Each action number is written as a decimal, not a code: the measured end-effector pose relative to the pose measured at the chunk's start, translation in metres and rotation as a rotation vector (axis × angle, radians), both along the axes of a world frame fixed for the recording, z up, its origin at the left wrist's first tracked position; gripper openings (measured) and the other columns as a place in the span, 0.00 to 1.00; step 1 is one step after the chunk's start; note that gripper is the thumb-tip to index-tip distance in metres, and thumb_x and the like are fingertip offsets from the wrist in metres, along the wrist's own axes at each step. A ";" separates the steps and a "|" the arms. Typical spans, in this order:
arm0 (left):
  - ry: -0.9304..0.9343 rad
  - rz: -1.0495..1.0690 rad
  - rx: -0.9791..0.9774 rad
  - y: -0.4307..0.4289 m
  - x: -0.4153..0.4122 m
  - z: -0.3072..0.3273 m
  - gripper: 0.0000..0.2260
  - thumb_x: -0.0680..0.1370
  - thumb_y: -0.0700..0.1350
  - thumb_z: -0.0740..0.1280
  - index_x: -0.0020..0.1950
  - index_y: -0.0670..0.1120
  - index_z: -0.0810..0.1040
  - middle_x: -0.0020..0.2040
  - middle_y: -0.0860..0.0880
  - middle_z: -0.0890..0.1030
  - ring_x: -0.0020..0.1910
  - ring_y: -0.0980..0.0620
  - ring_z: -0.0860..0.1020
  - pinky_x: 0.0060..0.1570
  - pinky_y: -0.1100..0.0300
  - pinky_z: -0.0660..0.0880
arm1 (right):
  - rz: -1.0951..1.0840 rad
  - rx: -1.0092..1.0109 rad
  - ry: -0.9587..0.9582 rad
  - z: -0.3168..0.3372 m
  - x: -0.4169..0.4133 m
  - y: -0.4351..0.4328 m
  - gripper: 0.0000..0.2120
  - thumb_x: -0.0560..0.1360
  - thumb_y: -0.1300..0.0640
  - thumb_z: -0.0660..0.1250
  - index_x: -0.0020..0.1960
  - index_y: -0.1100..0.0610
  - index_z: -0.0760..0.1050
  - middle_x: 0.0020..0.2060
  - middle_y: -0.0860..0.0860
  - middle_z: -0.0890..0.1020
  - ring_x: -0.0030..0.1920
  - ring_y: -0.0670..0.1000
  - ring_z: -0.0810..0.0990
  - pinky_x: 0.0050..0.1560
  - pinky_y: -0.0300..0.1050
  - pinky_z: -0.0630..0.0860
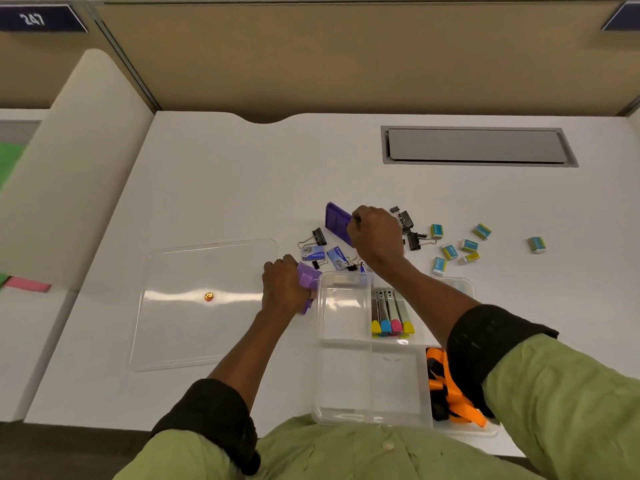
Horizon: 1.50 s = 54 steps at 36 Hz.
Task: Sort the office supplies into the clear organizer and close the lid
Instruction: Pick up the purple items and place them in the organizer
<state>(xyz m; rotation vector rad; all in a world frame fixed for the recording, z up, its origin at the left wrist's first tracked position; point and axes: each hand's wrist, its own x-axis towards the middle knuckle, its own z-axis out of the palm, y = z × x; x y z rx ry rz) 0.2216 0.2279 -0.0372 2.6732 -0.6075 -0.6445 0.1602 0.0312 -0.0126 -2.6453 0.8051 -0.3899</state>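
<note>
The clear organizer (pixel 346 379) sits at the table's near edge, with several highlighters (pixel 392 315) in one compartment and orange scissors (pixel 446 386) in the right one. Its clear lid (pixel 194 271) lies flat to the left. My left hand (pixel 284 287) grips a light purple stapler (pixel 308 280) just left of the organizer's far corner. My right hand (pixel 375 235) holds a dark purple stapler (pixel 337 221) above the table beyond the organizer. Black binder clips (pixel 317 237), blue staple boxes (pixel 337 257) and several erasers (pixel 450 251) lie scattered around.
A grey cable hatch (pixel 478 146) is set into the white table at the back right. A tan partition wall (pixel 346 57) closes the back. A small orange sticker (pixel 208 296) shows on the lid. One eraser (pixel 536 244) lies far right.
</note>
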 end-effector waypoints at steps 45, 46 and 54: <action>0.237 0.426 -0.509 0.083 -0.067 0.047 0.19 0.74 0.49 0.78 0.61 0.46 0.79 0.51 0.52 0.81 0.48 0.52 0.81 0.34 0.71 0.72 | 0.393 -0.154 0.428 0.006 -0.110 0.114 0.15 0.69 0.60 0.80 0.54 0.60 0.82 0.53 0.59 0.81 0.56 0.59 0.79 0.54 0.55 0.81; 0.240 0.428 -0.509 0.084 -0.067 0.047 0.19 0.74 0.49 0.79 0.61 0.45 0.79 0.50 0.51 0.82 0.47 0.52 0.81 0.34 0.71 0.72 | 0.402 -0.159 0.417 0.007 -0.110 0.112 0.13 0.69 0.61 0.79 0.52 0.61 0.83 0.53 0.60 0.81 0.57 0.59 0.79 0.53 0.55 0.82; 0.246 0.408 -0.507 0.076 -0.070 0.048 0.20 0.74 0.51 0.78 0.61 0.47 0.79 0.51 0.52 0.82 0.47 0.52 0.81 0.33 0.73 0.72 | 0.527 -0.102 0.445 0.004 -0.103 0.111 0.17 0.76 0.56 0.72 0.63 0.58 0.80 0.67 0.59 0.74 0.69 0.59 0.71 0.62 0.57 0.79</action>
